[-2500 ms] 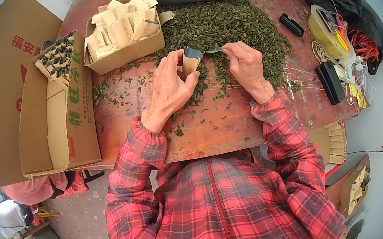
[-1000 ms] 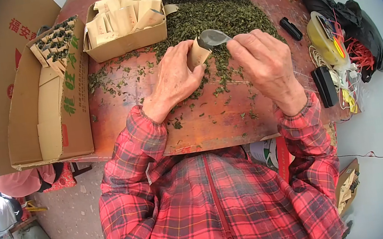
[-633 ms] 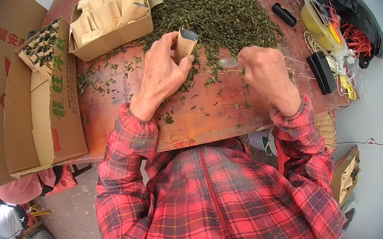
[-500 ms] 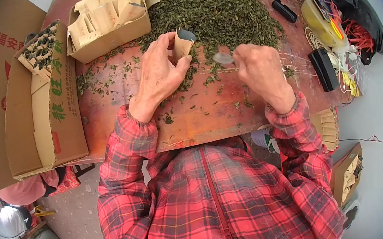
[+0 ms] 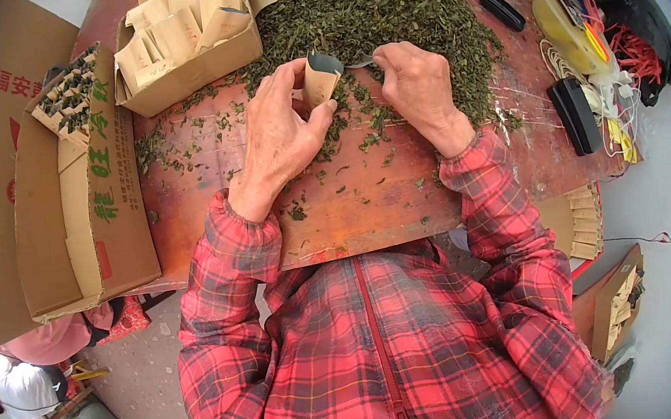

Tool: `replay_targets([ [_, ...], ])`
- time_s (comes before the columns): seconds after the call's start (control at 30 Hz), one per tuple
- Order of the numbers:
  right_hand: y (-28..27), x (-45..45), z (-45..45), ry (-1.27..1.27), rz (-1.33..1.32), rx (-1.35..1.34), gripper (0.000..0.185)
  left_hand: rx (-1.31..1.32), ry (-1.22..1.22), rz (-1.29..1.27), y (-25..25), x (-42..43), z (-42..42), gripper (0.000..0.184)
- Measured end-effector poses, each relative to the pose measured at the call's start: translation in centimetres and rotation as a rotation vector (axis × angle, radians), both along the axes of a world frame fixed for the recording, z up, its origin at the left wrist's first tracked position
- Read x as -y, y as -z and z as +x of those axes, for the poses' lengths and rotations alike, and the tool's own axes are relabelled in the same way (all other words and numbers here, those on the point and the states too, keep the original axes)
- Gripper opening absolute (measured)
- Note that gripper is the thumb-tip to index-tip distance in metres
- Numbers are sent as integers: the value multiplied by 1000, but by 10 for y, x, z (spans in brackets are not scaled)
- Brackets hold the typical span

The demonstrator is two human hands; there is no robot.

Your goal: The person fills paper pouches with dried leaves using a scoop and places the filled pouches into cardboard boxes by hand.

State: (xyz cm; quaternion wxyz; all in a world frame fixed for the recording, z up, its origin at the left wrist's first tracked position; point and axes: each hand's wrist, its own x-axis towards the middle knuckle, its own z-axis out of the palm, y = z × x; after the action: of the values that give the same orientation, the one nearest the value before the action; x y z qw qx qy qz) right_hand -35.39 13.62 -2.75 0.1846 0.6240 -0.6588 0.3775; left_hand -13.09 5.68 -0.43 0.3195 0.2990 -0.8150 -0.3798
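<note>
My left hand (image 5: 278,127) is closed round a small brown paper bag (image 5: 320,84), held upright with its silvery-lined mouth open at the top. Just to the right, my right hand (image 5: 419,91) grips a spoon (image 5: 361,61); most of its handle is hidden by my fingers. The spoon's bowl lies close beside the bag's mouth, and I cannot tell whether they touch or what it carries. Behind both hands spreads a large heap of dried green tea leaves (image 5: 376,17), with loose bits scattered over the red tabletop (image 5: 356,228).
Left of the heap stands a carton (image 5: 193,70) packed with paper bags. A long cardboard box (image 5: 86,221) at the left edge holds filled bags. On the right lie a black stapler (image 5: 502,9), a black case (image 5: 574,116) and a yellow container (image 5: 559,24). Another person (image 5: 23,382) sits lower left.
My right hand has moved left and up, bringing the spoon from over the table to beside the bag's mouth. My left hand stays nearly still with the bag.
</note>
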Motion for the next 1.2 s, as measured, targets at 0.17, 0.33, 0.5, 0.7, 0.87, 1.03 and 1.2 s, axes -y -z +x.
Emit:
replay_targets([
  [0.17, 7, -3, -2, -2, 30, 72, 5, 25, 4, 43, -7, -3, 0, 54],
  [0.33, 12, 1, -1, -35, -22, 78, 5, 26, -12, -53, -1, -2, 1, 52],
  [0.5, 9, -2, 0, -37, -24, 147, 8, 14, -13, -28, -1, -2, 0, 53],
  [0.7, 9, 0, -3, -58, -67, 139, 10, 17, -22, -24, 0, -1, 0, 52],
  [0.87, 4, -3, -8, -77, -101, 131, 12, 14, -17, -69, 2, 0, 0, 52],
  [1.03, -7, -9, -9, -85, -101, 144, 13, 17, -6, -84, 3, 1, -1, 53],
  [1.2, -25, -17, -7, -99, -115, 141, 13, 11, 6, -70, 2, 1, 0, 55],
])
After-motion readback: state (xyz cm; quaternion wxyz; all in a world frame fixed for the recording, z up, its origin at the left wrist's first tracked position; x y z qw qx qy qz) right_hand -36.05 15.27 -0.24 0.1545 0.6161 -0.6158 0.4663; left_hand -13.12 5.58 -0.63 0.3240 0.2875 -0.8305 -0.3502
